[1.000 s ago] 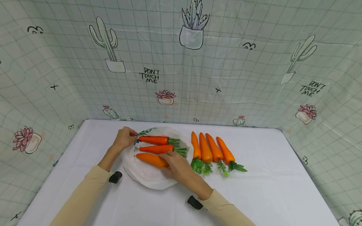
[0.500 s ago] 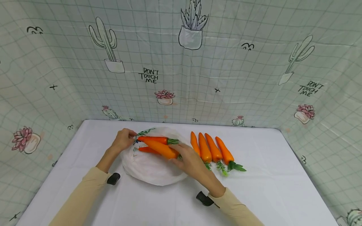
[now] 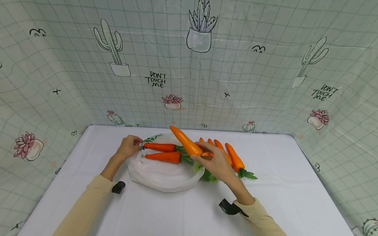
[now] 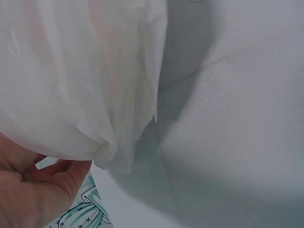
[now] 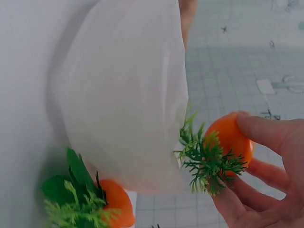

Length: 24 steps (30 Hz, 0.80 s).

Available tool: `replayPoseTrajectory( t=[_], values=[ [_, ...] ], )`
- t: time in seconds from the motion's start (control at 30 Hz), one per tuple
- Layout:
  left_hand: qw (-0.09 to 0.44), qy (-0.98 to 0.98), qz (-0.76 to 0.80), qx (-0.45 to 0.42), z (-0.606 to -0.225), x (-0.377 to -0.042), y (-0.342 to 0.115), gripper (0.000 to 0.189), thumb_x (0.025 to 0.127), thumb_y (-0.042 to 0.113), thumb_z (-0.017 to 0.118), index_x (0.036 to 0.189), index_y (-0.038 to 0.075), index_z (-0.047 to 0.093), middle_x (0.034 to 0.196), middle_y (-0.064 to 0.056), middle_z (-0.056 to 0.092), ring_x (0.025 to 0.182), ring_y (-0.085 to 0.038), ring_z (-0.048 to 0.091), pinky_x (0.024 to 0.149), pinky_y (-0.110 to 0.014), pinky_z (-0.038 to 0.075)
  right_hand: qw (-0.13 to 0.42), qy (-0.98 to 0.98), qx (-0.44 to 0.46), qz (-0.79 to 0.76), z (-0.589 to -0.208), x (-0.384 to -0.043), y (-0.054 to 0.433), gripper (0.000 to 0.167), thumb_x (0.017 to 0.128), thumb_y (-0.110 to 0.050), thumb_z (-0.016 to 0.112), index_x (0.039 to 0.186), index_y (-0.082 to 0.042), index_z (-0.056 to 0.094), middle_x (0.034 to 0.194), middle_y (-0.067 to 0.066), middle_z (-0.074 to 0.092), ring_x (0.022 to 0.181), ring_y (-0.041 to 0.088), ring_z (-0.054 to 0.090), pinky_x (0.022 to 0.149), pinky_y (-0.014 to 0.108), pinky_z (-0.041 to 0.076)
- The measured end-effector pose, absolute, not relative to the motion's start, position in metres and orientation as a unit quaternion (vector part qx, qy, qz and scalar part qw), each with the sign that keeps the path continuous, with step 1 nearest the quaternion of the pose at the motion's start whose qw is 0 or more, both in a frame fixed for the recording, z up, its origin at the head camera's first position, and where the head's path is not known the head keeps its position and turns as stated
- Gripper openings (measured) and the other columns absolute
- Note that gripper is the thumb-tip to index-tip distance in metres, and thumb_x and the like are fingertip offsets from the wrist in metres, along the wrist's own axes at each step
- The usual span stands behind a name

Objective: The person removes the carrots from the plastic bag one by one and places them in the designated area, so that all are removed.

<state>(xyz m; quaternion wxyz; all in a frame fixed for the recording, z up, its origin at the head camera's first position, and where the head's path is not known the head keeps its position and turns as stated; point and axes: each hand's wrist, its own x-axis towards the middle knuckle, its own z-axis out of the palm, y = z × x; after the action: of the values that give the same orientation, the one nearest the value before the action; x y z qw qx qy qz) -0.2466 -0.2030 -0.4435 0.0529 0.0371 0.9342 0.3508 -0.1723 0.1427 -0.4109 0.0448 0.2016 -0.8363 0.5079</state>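
Observation:
My right hand [image 3: 218, 164] grips an orange carrot [image 3: 185, 141] by its thick end, raised above the right part of a white plastic bag [image 3: 165, 183]. The carrot points up and left; in the right wrist view its feathery green top [image 5: 209, 161] hangs beside the bag. Two redder carrots lie in the bag's mouth, one [image 3: 160, 147] behind the other [image 3: 163, 157]. At the bag's left rim, my left hand [image 3: 128, 147] pinches the plastic. The left wrist view shows the thumb and fingers [image 4: 76, 173] of that hand at the bag's edge.
Right of the bag, several orange carrots [image 3: 235, 159] lie in a row on the white table [image 3: 277, 183], leafy tops toward me. My right hand partly covers them. A patterned cloth [image 3: 227, 75] hangs behind the table.
My right hand has lifted the orange carrot out of the bag, up and to the right. Both redder carrots remain in the bag, shifted slightly. My left hand has stayed at the rim.

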Motion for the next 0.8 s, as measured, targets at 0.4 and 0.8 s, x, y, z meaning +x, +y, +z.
replayPoseTrajectory(
  t=[0.4, 0.8],
  values=[
    [0.036, 0.939, 0.339, 0.046, -0.446, -0.246, -0.200, 0.026, 0.095, -0.002, 0.063, 0.116, -0.017, 0.066, 0.108, -0.029, 0.065, 0.097, -0.037, 0.060, 0.087, -0.051, 0.054, 0.045, -0.823, 0.122, 0.554, -0.399, -0.172, 0.190, 0.048, 0.093, -0.027, 0.078, 0.138, -0.016, 0.064, 0.130, 0.006, 0.068, 0.115, 0.023, 0.066, 0.095, 0.039, 0.055],
    [0.008, 0.938, 0.346, 0.020, -0.446, -0.246, -0.195, 0.023, 0.092, -0.007, 0.060, 0.111, -0.017, 0.069, 0.105, -0.030, 0.068, 0.100, -0.041, 0.064, 0.088, -0.051, 0.056, 0.043, -0.819, 0.057, 0.569, -0.404, -0.171, 0.235, 0.053, 0.096, -0.033, 0.074, 0.142, -0.013, 0.060, 0.136, 0.012, 0.064, 0.121, 0.030, 0.062, 0.087, 0.022, 0.056]
  ],
)
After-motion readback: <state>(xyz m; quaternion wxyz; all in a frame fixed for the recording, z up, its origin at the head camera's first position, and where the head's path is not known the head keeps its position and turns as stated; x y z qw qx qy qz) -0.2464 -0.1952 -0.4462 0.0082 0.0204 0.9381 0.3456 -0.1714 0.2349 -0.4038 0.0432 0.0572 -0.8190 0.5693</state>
